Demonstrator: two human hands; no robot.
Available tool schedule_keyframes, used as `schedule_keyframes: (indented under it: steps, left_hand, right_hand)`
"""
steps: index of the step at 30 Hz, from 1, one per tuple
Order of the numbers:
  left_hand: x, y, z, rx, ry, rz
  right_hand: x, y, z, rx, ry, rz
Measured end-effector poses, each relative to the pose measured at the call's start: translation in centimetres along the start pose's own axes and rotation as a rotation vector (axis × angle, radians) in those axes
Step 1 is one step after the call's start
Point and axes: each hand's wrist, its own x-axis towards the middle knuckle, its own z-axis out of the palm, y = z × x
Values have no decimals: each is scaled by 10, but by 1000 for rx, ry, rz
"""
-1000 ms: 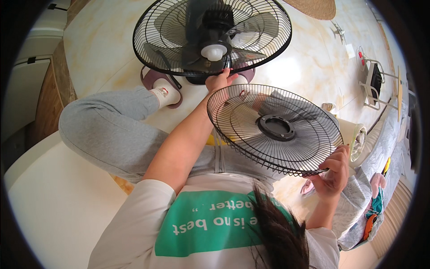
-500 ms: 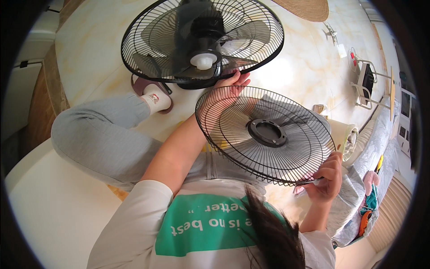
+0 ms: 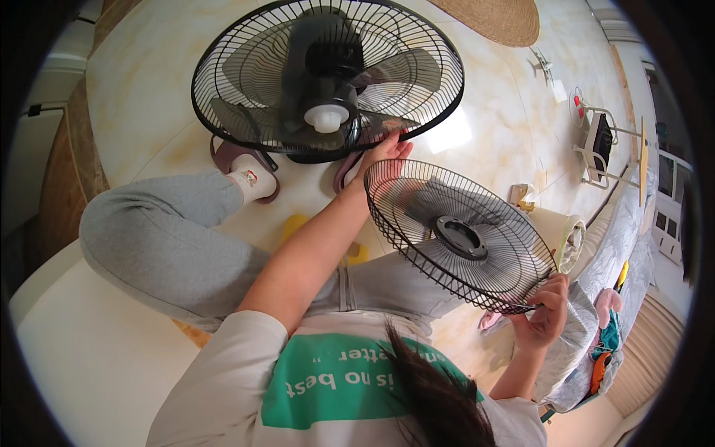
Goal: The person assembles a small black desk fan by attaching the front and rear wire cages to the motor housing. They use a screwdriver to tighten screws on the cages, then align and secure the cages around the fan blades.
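A black fan (image 3: pixel 328 89) stands before me at the top, its dark see-through blades and white centre knob inside a wire cage. My right hand (image 3: pixel 546 309) is closed around the rim of a loose black fan grille (image 3: pixel 497 216), a round wire guard with a plain ring at its middle. The grille is tilted, held out over my lap. My left hand (image 3: pixel 386 155) reaches up to the lower rim of the fan with fingers stretched and apart. Its fingertips appear to touch that rim, and the grille's far edge overlaps part of the hand.
Beyond the grille are a cream bin (image 3: pixel 555 227) and a small box (image 3: pixel 522 197). A white-framed chair (image 3: pixel 598 145) stands farther right, by a bed or sofa with a grey cover (image 3: pixel 577 328). A brown woven mat (image 3: pixel 495 18) lies at the top. Slippers (image 3: pixel 268 173) are below the fan.
The loose grille has shifted right and slightly down, away from the fan, and is turned more steeply. My right hand still grips it; my left hand stays at the fan's rim.
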Motion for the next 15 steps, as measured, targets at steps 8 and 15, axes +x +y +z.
schedule_keyframes:
  steps: [8, 15]
  left_hand:
    - [13, -7, 5, 482, 434, 2]
    - [11, -12, 9, 483, 437, 80]
  right_hand:
    - [-9, 13, -22, -63, 27, 84]
    - [7, 63, -34, -99, 213, 331]
